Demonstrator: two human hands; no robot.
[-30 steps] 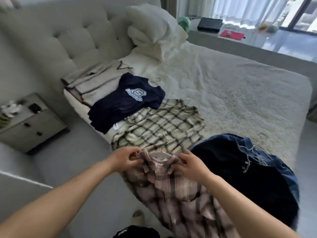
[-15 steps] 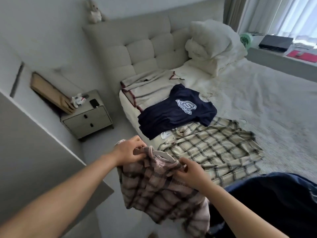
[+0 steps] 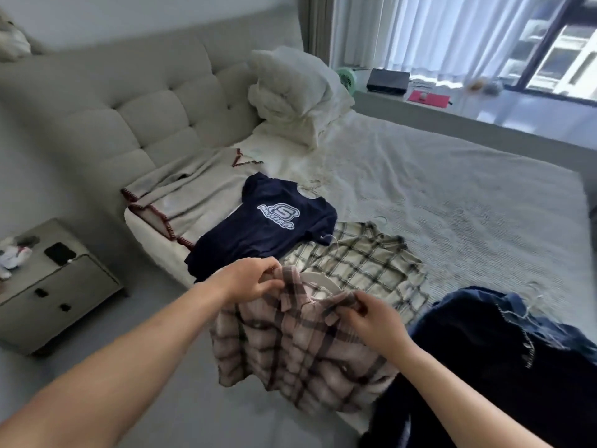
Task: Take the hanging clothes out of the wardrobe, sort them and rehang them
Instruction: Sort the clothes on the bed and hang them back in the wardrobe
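A pink plaid shirt (image 3: 300, 354) on a white hanger (image 3: 319, 281) hangs over the bed's near edge. My left hand (image 3: 248, 279) pinches its left shoulder at the collar, and my right hand (image 3: 371, 318) pinches the right shoulder. Behind it on the bed (image 3: 452, 195) lie a cream plaid shirt (image 3: 365, 263), a navy T-shirt with a white logo (image 3: 268, 227) and a beige garment with red stitching (image 3: 187, 192). A dark blue denim garment (image 3: 504, 350) is heaped at the lower right.
White pillows (image 3: 290, 92) are stacked against the tufted headboard (image 3: 135, 114). A grey nightstand (image 3: 55, 286) with a phone (image 3: 59, 253) stands left of the bed. The window ledge (image 3: 452, 108) holds a black box, a red item and a green fan.
The camera swung left, then back right. Both hands kept hold of the pink plaid shirt, which has lifted off the bed's edge and now hangs between them.
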